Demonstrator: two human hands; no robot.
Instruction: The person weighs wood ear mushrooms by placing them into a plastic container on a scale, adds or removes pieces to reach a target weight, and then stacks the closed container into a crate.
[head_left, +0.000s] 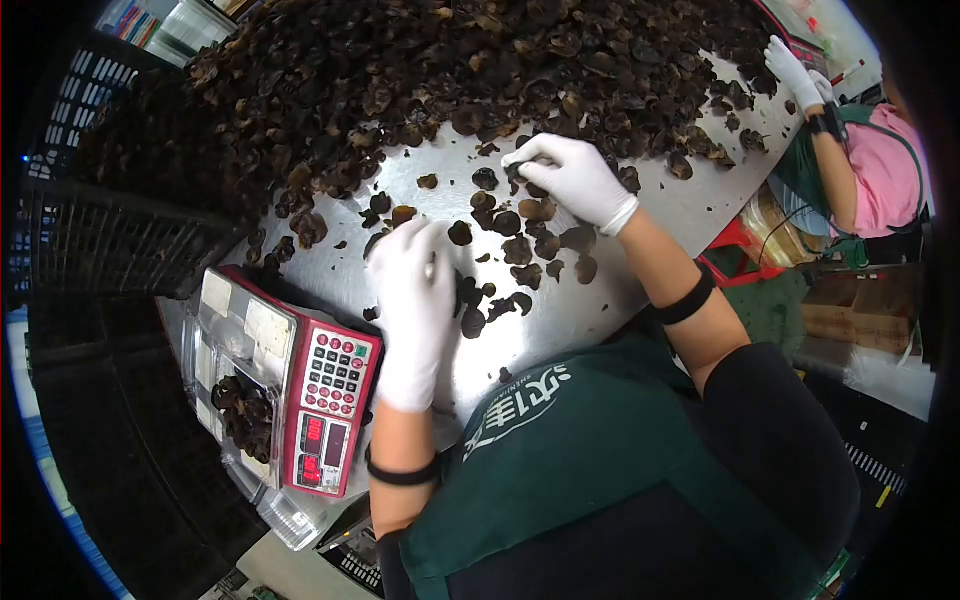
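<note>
Dark, curled pieces that look like wood ear mushrooms (515,250) lie loose on the metal table between my hands. My right hand (580,185), in a white glove, pinches a small dark mushroom piece (513,171) between thumb and forefinger. Lower and to the left, my left hand (412,285), also gloved, rests low over the table with its fingers curled down. Mushroom pieces lie beside its fingertips, but whatever it may hold is hidden. Left of that forearm, a red digital scale (330,400) bears a clear plastic box (205,370) holding mushrooms (243,415).
A large heap of mushrooms (450,70) covers the back of the metal table (660,215). Black plastic crates (130,230) stand along the left. At the right, a co-worker in a pink top (888,170) has gloved hands by the table edge. Clear lids (290,520) lie below the scale.
</note>
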